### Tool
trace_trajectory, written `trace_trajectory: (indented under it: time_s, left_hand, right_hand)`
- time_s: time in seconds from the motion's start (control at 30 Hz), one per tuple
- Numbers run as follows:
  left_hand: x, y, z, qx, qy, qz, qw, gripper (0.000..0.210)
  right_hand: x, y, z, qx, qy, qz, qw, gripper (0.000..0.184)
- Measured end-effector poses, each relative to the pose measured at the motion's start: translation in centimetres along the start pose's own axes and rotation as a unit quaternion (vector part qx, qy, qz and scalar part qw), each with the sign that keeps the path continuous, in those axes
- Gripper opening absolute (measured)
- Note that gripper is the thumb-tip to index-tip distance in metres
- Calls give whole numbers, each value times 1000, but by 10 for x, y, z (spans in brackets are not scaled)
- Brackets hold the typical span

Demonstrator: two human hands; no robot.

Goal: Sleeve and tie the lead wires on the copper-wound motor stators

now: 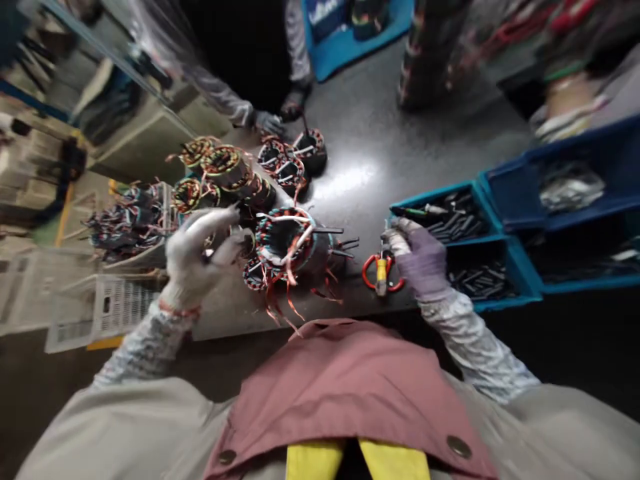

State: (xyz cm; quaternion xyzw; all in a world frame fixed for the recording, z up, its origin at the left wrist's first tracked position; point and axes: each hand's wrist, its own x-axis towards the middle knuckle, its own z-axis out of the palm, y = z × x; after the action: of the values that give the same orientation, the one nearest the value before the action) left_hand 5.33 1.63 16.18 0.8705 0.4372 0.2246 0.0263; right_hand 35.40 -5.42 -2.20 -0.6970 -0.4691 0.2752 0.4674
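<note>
My left hand (203, 250), in a white glove, is raised left of a large wound stator coil (295, 247). Its fingers are curved, with a gap between them and the thumb, and hold nothing. White and black sleeved leads and loose orange wire ends stick out of the stator. My right hand (423, 260), in a purple and white glove, is beside the blue parts bin. Its fingertips are drawn together by the blades of red-handled scissors (369, 272); what they hold, if anything, is hidden. A yellow-handled tool (381, 273) lies over the scissors.
Smaller stators (227, 167) crowd the left of the metal table (365, 147). Blue bins (525, 267) with black sleeve pieces line the right. Across the table, a co-worker's gloved hands (270, 123) handle another stator (310, 150). Another person's arm (570, 100) is at upper right.
</note>
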Motion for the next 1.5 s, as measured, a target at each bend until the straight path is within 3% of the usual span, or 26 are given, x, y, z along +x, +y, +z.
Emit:
trace_trajectory:
  time_s: [0.03,0.1,0.2,0.27,0.33,0.4,0.47,0.5,0.57,0.63,0.67,0.77,0.83,0.93,1.0,1.07,1.13,1.17,1.2,1.23,1.3,1.33,1.4,1.43,1.5]
  left_hand:
    - [8,-2,-2,44,-9,17,999,34]
    - [31,-1,1,138,-128,79,979,39]
    - [67,18,15,264,-313,128,903,28]
    - [82,33,22,308,-377,95,868,31]
    - [86,43,23,292,-391,61,871,31]
    - [81,42,17,175,-427,62,885,26]
    - [69,34,8,-13,-477,81,875,20]
    - [63,28,3,-96,-481,79,868,21]
    - [51,16,-4,-179,-425,61,885,26]
    - [45,8,-6,-153,-372,78,912,31]
    - [44,7,-4,-112,-380,104,912,32]
    - [54,13,5,30,-457,190,868,18]
    - [62,23,9,101,-456,207,860,13]
    - [64,41,10,131,-447,149,872,19]
    - [53,55,9,56,-479,20,876,23]
    - [36,69,3,-112,-541,-100,828,24]
    - [21,78,-10,-297,-577,-100,754,21]
    - [15,77,-19,-360,-559,-72,744,20]
    - [11,71,-30,-389,-510,-50,766,20]
    - [7,62,-39,-381,-419,-55,822,22]
    - [1,38,-50,-289,-244,-75,923,25]
    - [-1,27,-48,-233,-209,-54,948,25]
    - [-5,15,-27,-132,-247,21,960,20]
    - [-5,15,-10,-91,-290,57,951,18]
    - [-4,24,28,-27,-330,50,942,26]
  right_hand:
    - [-2,-18,-10,-4,16,-67,998,40]
    - [-6,-64,-23,-61,-9,-206,977,42]
    - [-7,-126,-18,-209,-145,-367,895,49]
    - [-4,-146,-4,-290,-210,-412,838,58]
    - [1,-150,12,-341,-227,-420,809,65]
    - [4,-144,24,-359,-220,-415,807,64]
    - [4,-138,29,-352,-211,-414,813,60]
    - [4,-137,30,-346,-208,-415,815,59]
    - [2,-137,29,-337,-206,-419,817,58]
    - [0,-138,28,-329,-212,-423,817,60]
    - [-1,-139,28,-325,-216,-425,817,61]
    - [-1,-138,28,-320,-210,-429,818,56]
    - [-2,-136,29,-318,-197,-434,820,51]
    - [-3,-134,31,-310,-185,-442,821,48]
    - [-5,-134,33,-306,-178,-445,822,47]
    - [-6,-134,33,-296,-169,-447,827,46]
    - [-6,-130,29,-271,-168,-449,835,47]
    - [-4,-127,25,-244,-176,-453,839,48]
    - [-3,-122,21,-208,-185,-454,847,48]
    - [0,-116,16,-161,-190,-446,860,49]
    - [7,-106,11,-42,-168,-402,899,54]
    - [11,-105,12,19,-152,-367,918,56]
    - [22,-115,22,114,-142,-287,941,56]
    - [28,-127,31,139,-165,-254,943,54]
    - [40,-160,54,124,-255,-200,938,46]
